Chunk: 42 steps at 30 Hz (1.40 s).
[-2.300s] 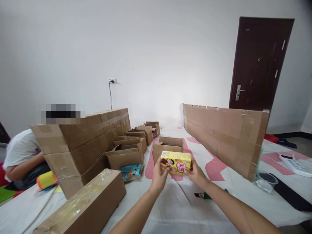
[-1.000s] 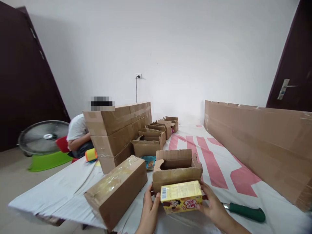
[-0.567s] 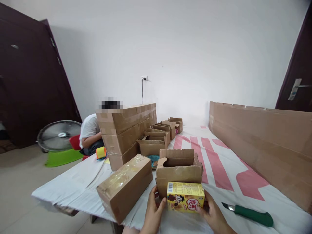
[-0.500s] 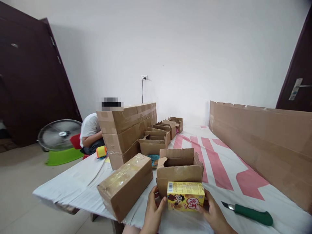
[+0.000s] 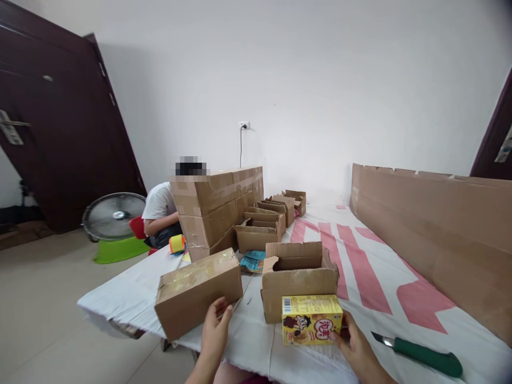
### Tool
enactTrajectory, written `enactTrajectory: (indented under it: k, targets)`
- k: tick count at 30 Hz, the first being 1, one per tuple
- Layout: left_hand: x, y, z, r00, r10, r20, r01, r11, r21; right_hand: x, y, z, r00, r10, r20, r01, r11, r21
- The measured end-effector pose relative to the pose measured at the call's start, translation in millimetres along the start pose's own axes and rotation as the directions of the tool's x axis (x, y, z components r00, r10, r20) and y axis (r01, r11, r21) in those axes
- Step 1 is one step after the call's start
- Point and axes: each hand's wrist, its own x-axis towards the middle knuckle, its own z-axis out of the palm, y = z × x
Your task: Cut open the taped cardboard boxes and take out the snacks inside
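My right hand (image 5: 354,341) grips the right end of a yellow snack box (image 5: 312,326), thumb on its front and fingers round the back edge. That box stands on the cloth-covered table, against the front of an open cardboard box (image 5: 298,285) with raised flaps. On the left, my left hand (image 5: 216,328) is by the lower right side of a long taped cardboard box (image 5: 196,298), fingers curved and apart from the thumb, holding nothing. Whether its fingertips touch the cardboard I cannot tell.
A green box cutter (image 5: 426,356) with its blade out lies at the right. Stacked sealed boxes (image 5: 214,213) and a row of open boxes (image 5: 256,237) run towards the wall. A cardboard panel (image 5: 424,218) stands along the right. A person (image 5: 160,210) sits beyond the stack.
My left hand has left the yellow snack box and moved left to the taped box, which has turned and shifted left. My right hand stays on the snack box. The view has swung slightly left.
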Motion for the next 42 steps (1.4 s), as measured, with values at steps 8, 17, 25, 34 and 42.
enactTrajectory:
  k: [8,17,25,34,42]
  targets:
    - [21,60,13.5,0.657,0.638,0.401,-0.736,0.429,0.524,0,-2,-2,0.998,0.042,-0.042,-0.043,0.999,-0.011]
    - [29,47,-58.8,0.519,0.764,0.382,-0.645,0.058,0.762,-1,5,0,0.997,0.055,-0.050,-0.056,0.998,-0.026]
    - [-15,31,-25.5,0.806,0.496,0.322,-0.590,0.706,0.391,8,15,1,0.996,0.067,-0.052,-0.066,0.998,0.025]
    - [-46,-5,59.1,0.830,0.185,0.527,-0.048,0.964,-0.263,15,-16,27,1.000,0.010,0.026,-0.010,1.000,-0.011]
    - [-39,-17,1.0,0.985,0.134,0.107,-0.145,0.985,0.097,42,-47,96,0.986,-0.059,0.159,0.077,0.991,-0.110]
